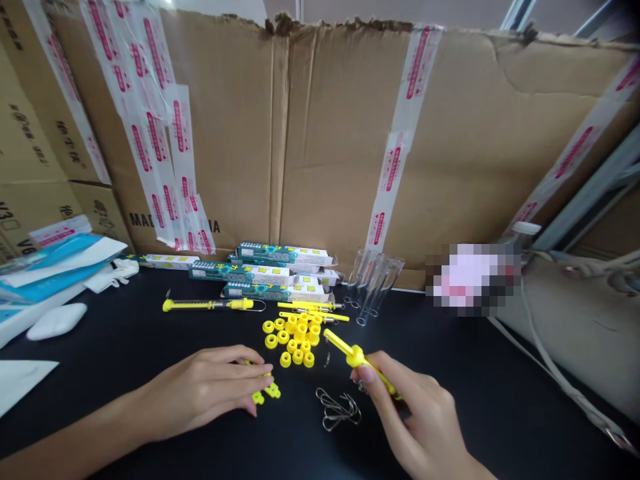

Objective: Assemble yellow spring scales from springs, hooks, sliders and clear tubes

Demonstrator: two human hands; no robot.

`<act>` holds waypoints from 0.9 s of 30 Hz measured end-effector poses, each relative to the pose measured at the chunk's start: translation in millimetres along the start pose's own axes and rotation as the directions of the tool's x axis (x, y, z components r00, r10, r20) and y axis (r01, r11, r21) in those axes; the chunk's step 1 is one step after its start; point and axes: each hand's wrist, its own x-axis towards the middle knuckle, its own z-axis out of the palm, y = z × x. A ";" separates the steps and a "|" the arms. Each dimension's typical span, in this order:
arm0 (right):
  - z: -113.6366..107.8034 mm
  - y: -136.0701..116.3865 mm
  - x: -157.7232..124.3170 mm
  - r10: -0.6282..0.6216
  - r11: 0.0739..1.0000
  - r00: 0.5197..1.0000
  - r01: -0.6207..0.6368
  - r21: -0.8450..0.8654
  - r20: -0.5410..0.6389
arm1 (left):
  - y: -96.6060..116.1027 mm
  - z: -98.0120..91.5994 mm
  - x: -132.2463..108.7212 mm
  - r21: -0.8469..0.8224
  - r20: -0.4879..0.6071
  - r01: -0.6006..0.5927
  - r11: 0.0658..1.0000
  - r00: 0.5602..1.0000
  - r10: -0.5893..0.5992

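My right hand (420, 413) pinches a yellow plastic rod with a collar (356, 357), a spring scale's inner part by its look, tilted up to the left. Under the curled fingers of my left hand (215, 383) lie small flat yellow pieces with holes (272, 390), partly covered. Between both hands and farther back sits a cluster of yellow rings and caps (299, 340). Several bent wire hooks (340, 408) lie tangled just left of my right hand. A finished-looking spring scale (213, 304) with a wire hook lies behind my left hand.
Stacked printed boxes (270, 274) and upright clear tubes (373, 280) stand before a taped cardboard wall (340, 133). More yellow rods (315, 315) lie behind the rings. Blue-and-white packaging (55, 273) is at left, a pale bag (575, 333) at right, beside a blurred-out object (470, 277).
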 end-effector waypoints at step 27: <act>-20.8 13.8 14.6 -0.013 0.976 0.999 0.002 -0.219 -0.050 | -12.2 8.4 -16.1 0.345 -0.082 0.364 0.865 0.930 -0.359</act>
